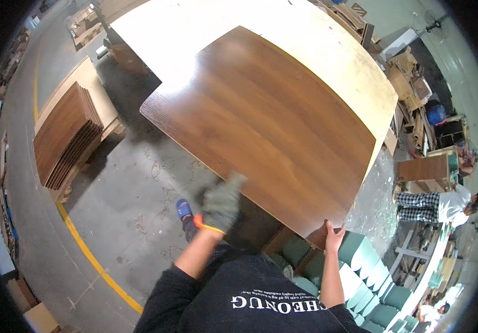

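A large brown wood-grain panel (267,122) with a rounded corner lies flat before me, its near edge running from upper left to lower right. My left hand (220,205), in a grey work glove with an orange and yellow cuff, is at the near edge, its fingertips overlapping the panel. Motion smears that hand, so its grip is unclear. My bare right hand (334,237) grips the panel at its near right corner, with the thumb and a finger showing at the edge. The panel rests on a pale board top (161,33).
Brown curved panels (67,133) are stacked on a pallet at left. Green wrapped bundles (361,261) stand by my right side. A yellow floor line (92,258) runs at left. Two people (439,206) are at far right, near boxes and wood scraps (411,83).
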The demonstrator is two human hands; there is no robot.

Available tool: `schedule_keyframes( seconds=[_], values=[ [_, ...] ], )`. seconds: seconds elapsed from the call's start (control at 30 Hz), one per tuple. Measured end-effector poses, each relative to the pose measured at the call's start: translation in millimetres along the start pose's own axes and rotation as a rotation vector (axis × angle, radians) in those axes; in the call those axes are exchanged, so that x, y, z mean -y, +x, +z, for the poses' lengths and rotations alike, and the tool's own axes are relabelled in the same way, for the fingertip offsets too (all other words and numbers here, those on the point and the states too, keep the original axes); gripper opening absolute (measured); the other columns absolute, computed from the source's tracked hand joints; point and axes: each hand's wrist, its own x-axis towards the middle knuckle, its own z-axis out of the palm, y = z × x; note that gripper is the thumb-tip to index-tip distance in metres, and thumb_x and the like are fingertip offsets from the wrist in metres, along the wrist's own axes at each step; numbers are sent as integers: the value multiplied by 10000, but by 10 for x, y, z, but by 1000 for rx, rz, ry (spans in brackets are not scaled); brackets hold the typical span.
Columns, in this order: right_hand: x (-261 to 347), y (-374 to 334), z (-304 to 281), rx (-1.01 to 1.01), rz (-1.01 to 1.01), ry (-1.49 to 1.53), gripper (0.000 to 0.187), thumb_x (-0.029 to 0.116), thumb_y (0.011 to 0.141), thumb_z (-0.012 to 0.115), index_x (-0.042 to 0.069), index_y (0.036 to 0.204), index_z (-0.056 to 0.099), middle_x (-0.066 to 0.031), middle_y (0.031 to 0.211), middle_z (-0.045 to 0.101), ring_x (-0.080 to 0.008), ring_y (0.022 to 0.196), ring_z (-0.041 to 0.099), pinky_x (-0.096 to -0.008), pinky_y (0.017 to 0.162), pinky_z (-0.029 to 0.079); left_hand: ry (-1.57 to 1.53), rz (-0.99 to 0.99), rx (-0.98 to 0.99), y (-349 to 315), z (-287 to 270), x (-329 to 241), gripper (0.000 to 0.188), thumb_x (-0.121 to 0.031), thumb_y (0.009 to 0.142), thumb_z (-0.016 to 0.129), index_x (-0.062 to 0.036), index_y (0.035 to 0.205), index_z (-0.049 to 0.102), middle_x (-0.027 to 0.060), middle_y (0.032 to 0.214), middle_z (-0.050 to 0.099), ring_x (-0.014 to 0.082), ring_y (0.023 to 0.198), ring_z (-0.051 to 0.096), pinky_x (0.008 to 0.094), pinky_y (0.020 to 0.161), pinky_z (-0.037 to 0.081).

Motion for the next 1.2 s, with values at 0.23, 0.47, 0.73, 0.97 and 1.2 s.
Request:
schedule_keyframes(
  seconds=[0.23, 0.47, 0.73, 0.97, 1.2],
  values=[
    [-45, -21, 16, -85, 38, -457, 777, 618, 862, 434, -76, 1207, 486, -324, 1177, 524, -448, 1117, 493, -469, 941, 387, 225, 8, 228, 187, -258, 400, 278, -119, 864, 463, -128, 1125, 559, 157, 785, 637, 331, 699, 626, 452, 577, 475],
    [-573, -569, -176, -118, 20, -480, 698, 558, 900, 387, -79, 1151, 524, -326, 1127, 543, -468, 1069, 501, -487, 914, 384, 462, -367, 111, 1189, -1278, 2451, 371, -137, 855, 480, -166, 1221, 533, 192, 838, 639, 359, 785, 627, 476, 677, 480],
    [-976, -1408, -70, -133, 481, 210, 742, 571, 909, 412, -25, 1348, 359, -178, 1366, 418, -320, 1219, 429, -427, 987, 364, 445, -207, 371, 1225, -833, 2087, 447, -122, 879, 442, -191, 1321, 421, 173, 848, 642, 358, 746, 639, 457, 654, 500],
    [-897, -2070, 322, -163, 485, 474, 643, 479, 932, 446, 36, 1386, 340, -126, 1410, 379, -273, 1277, 366, -402, 1061, 284, 151, 50, 686, 592, -787, 1012, 299, -230, 957, 356, -144, 1235, 427, 193, 912, 645, 348, 824, 643, 449, 686, 499],
    [-552, -2484, 458, -126, 648, 547, 642, 492, 925, 465, 40, 1368, 362, -112, 1355, 419, -266, 1218, 409, -420, 1037, 315, -18, 367, 880, -235, -664, 642, 561, -93, 841, 474, -110, 1385, 343, 178, 972, 649, 303, 788, 650, 428, 658, 511]
  ],
)
